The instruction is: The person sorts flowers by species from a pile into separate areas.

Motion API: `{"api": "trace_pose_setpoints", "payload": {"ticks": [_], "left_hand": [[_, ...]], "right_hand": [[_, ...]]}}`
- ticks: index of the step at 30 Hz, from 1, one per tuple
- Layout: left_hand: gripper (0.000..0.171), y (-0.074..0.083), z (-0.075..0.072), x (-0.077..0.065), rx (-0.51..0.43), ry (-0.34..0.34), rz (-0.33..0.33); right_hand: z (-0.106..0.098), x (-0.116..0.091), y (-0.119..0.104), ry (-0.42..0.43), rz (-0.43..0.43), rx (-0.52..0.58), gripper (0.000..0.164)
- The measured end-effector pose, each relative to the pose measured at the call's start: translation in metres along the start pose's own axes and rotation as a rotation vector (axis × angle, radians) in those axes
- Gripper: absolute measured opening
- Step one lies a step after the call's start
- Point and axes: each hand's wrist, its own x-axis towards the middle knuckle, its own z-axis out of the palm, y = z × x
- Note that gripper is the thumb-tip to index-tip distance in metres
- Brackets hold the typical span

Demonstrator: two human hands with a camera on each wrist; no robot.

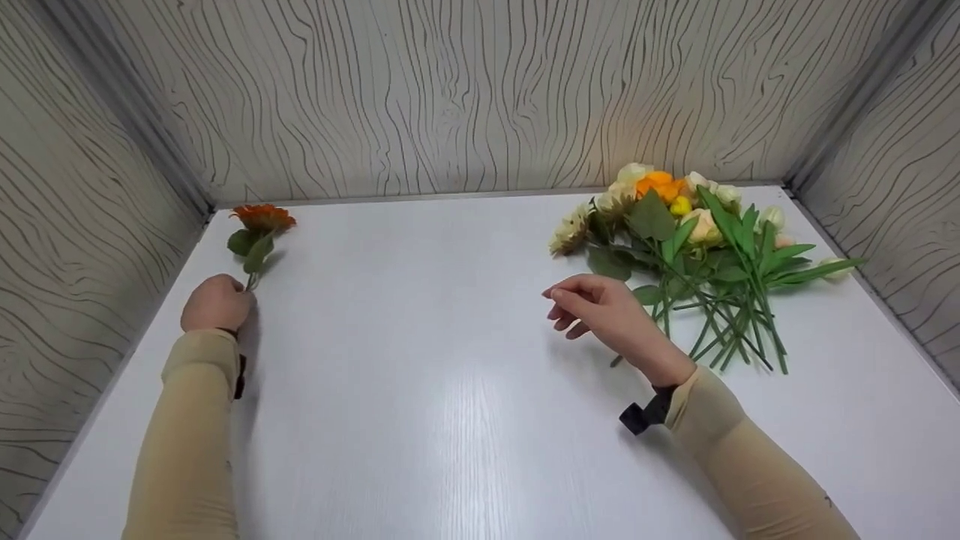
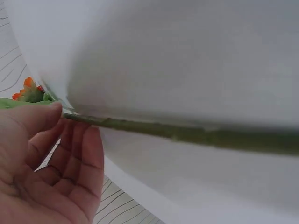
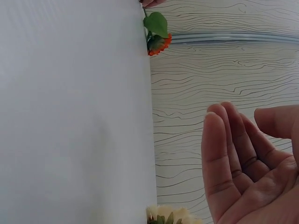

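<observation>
At the left of the table, my left hand [image 1: 217, 304] pinches the green stem [image 2: 187, 133] of an orange flower [image 1: 264, 218] between thumb and fingers. Two green leaves [image 1: 259, 253] show below its bloom, which points toward the back wall. In the left wrist view the stem runs from my fingertips to the right edge of the picture, close over the white surface. My right hand [image 1: 600, 311] hovers above the table with loosely bent fingers and nothing in it. It is nearest to a pile of flowers [image 1: 705, 225], just left of their stems.
The pile at the back right has cream and yellow blooms, another orange bloom [image 1: 660, 185], long leaves and crossed stems [image 1: 739, 326] pointing toward me. Wood-patterned walls [image 1: 450, 97] stand behind the white table [image 1: 405, 337] and on both sides.
</observation>
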Motion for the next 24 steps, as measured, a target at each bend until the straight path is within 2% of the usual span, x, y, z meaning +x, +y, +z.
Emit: {"api": "trace_pose_setpoints", "payload": {"ticks": [4, 7, 10, 14, 20, 24], "left_hand": [[0.065, 0.017, -0.003, -0.004, -0.035, 0.033, -0.018], [0.074, 0.038, 0.000, -0.007, -0.055, 0.114, 0.048], [0.076, 0.065, 0.007, -0.013, -0.069, 0.168, 0.167], [0.078, 0.111, 0.029, -0.028, -0.057, 0.162, 0.318], [0.078, 0.183, 0.071, -0.066, 0.026, 0.121, 0.546], [0.078, 0.223, 0.093, -0.094, 0.092, 0.092, 0.694]], "right_hand": [[-0.003, 0.001, 0.002, 0.008, 0.000, 0.002, 0.029], [-0.008, 0.001, 0.004, 0.017, 0.017, 0.005, 0.030], [-0.018, 0.000, 0.007, 0.038, 0.045, -0.007, 0.033], [-0.043, -0.002, 0.012, 0.084, 0.091, -0.054, 0.038], [-0.097, -0.014, 0.021, 0.223, 0.110, -0.194, 0.049], [-0.133, -0.026, 0.029, 0.322, 0.163, -0.308, 0.051]]}}
